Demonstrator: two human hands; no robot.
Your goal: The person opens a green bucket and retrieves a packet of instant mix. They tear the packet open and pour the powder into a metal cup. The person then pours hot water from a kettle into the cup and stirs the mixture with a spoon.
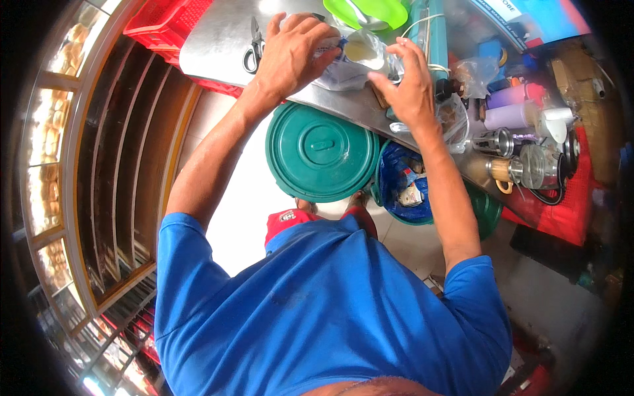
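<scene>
A clear plastic bag (342,74) with pale contents (362,52) lies near the front edge of the steel table (218,49). My left hand (297,54) is at the bag's left side, thumb and fingers curved around the plastic; whether they pinch it is unclear. On the right, my right hand (410,84) has thumb and fingers spread beside the bag, with nothing plainly held. Black-handled scissors (253,49) lie just left of my left hand. Beyond the bag is a bright green plate (396,12) with a spoon (369,21) on it.
A lidded green bin (322,148) stands below the table edge, beside a bin lined with blue plastic (389,173) holding rubbish. Tumblers (510,116), a glass jar (537,166) and a steel cup (495,142) crowd the right. Red crates (163,24) and a shelved cabinet (119,163) are left.
</scene>
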